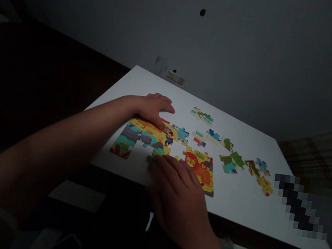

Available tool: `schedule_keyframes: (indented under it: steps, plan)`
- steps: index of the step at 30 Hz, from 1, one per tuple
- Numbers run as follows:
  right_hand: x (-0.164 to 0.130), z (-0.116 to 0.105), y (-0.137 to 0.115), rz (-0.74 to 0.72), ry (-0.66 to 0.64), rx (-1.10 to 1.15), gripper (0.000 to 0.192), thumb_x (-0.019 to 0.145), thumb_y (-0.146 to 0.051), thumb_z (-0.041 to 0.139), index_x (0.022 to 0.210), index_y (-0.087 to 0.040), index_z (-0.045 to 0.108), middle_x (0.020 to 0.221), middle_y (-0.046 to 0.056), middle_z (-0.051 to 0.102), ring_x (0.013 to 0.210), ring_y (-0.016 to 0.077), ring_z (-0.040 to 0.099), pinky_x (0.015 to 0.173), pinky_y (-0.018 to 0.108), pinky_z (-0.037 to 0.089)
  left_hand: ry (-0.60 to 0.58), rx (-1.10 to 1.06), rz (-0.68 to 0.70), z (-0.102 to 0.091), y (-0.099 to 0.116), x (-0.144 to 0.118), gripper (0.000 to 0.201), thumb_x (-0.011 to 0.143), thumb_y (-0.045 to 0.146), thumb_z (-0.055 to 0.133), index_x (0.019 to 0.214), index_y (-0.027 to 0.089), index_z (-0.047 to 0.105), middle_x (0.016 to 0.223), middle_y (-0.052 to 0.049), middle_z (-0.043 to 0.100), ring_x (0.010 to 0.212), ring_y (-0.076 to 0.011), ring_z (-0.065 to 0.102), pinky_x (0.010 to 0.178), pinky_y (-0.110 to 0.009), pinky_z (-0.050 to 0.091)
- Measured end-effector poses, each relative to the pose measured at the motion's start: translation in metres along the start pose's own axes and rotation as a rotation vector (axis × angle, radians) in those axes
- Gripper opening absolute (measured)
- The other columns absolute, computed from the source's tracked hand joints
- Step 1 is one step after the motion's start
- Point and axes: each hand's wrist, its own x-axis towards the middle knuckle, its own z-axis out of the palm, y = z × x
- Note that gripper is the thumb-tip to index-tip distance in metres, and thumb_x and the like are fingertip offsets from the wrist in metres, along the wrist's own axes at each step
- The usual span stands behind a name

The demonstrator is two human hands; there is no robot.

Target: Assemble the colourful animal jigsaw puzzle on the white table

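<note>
White worktop (235, 201) carries a colourful cardboard jigsaw, part built and part loose. The joined puzzle section (139, 137), showing a grey hippo on yellow and teal, lies near the worktop's near edge toward its left corner. The left hand (154, 108) rests flat on the far side of that section, fingers stretched out together and pressing down, pinching nothing. The right hand (175, 188) comes in over the near edge, its fingers spread loosely with the tips on a small green puzzle piece (156, 156) at the near right corner of the joined section; whether the grip pinches that piece or only pushes it cannot be told in the dim light. Just beside the right hand, touching its knuckles in this view, lies the lion puzzle section (201, 169), orange and yellow, running down to the near edge. Loose pieces (232, 161) in green, blue and red are scattered across the middle and toward the right edge, well apart from both hands. Another pair of pieces (202, 115) sits closer to the far edge.
</note>
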Motion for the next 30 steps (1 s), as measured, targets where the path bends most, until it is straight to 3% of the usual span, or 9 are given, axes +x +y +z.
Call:
schedule_keyframes:
  steps: [5, 10, 17, 21, 24, 27, 30]
  plan:
    - [-0.001, 0.012, -0.024, 0.101, -0.049, 0.033, 0.052, 0.113, -0.025, 0.081, 0.164, -0.022, 0.083, 0.169, 0.016, 0.082, 0.154, 0.0415, 0.081, 0.128, 0.065, 0.072, -0.004, 0.007, 0.001, 0.000, 0.000, 0.001, 0.119, 0.081, 0.096, 0.085, 0.184, 0.038, 0.066, 0.208, -0.010, 0.039, 0.186, -0.0526, 0.035, 0.154, -0.071, 0.026]
    - [-0.003, 0.016, -0.019, 0.094, -0.022, 0.051, 0.055, 0.111, -0.016, 0.078, 0.166, -0.025, 0.082, 0.168, 0.015, 0.083, 0.155, 0.0397, 0.081, 0.128, 0.064, 0.071, -0.011, 0.016, 0.002, 0.001, -0.002, 0.002, 0.122, 0.079, 0.097, 0.085, 0.184, 0.038, 0.065, 0.208, -0.011, 0.039, 0.186, -0.0533, 0.036, 0.153, -0.073, 0.027]
    - [-0.006, 0.020, -0.010, 0.041, 0.036, 0.066, 0.051, 0.112, -0.017, 0.075, 0.163, -0.021, 0.082, 0.169, 0.015, 0.083, 0.156, 0.0378, 0.080, 0.127, 0.062, 0.072, -0.011, 0.002, 0.004, 0.000, -0.001, 0.001, 0.120, 0.079, 0.095, 0.087, 0.184, 0.041, 0.065, 0.207, -0.010, 0.041, 0.186, -0.0538, 0.035, 0.153, -0.073, 0.026]
    - [-0.025, 0.030, -0.009, -0.029, 0.173, 0.053, 0.055, 0.111, -0.015, 0.074, 0.165, -0.020, 0.078, 0.166, 0.015, 0.085, 0.158, 0.0362, 0.079, 0.127, 0.059, 0.072, -0.015, -0.004, 0.000, -0.001, 0.000, 0.001, 0.122, 0.077, 0.098, 0.087, 0.184, 0.042, 0.065, 0.206, -0.008, 0.043, 0.185, -0.0549, 0.034, 0.152, -0.073, 0.026]
    - [-0.046, 0.039, -0.009, 0.043, 0.302, 0.018, 0.060, 0.111, -0.016, 0.074, 0.170, -0.023, 0.074, 0.166, 0.016, 0.084, 0.157, 0.0385, 0.081, 0.124, 0.062, 0.074, -0.015, -0.001, 0.006, 0.000, -0.001, 0.002, 0.121, 0.079, 0.097, 0.087, 0.184, 0.041, 0.065, 0.206, -0.009, 0.042, 0.186, -0.0539, 0.034, 0.153, -0.072, 0.025]
    - [-0.059, 0.043, -0.011, 0.187, 0.242, -0.017, 0.068, 0.111, -0.017, 0.074, 0.178, -0.025, 0.070, 0.175, 0.018, 0.078, 0.163, 0.0422, 0.077, 0.127, 0.068, 0.072, -0.001, -0.005, 0.003, 0.001, -0.002, 0.002, 0.119, 0.079, 0.094, 0.088, 0.183, 0.041, 0.067, 0.206, -0.010, 0.042, 0.186, -0.0537, 0.035, 0.153, -0.071, 0.026]
    - [-0.061, 0.043, -0.013, 0.218, 0.148, -0.012, 0.073, 0.110, -0.018, 0.075, 0.182, -0.027, 0.069, 0.180, 0.017, 0.074, 0.169, 0.0427, 0.071, 0.132, 0.070, 0.069, 0.000, -0.006, -0.008, 0.001, -0.002, 0.002, 0.122, 0.077, 0.098, 0.086, 0.182, 0.040, 0.067, 0.206, -0.010, 0.042, 0.187, -0.0545, 0.034, 0.153, -0.073, 0.027]
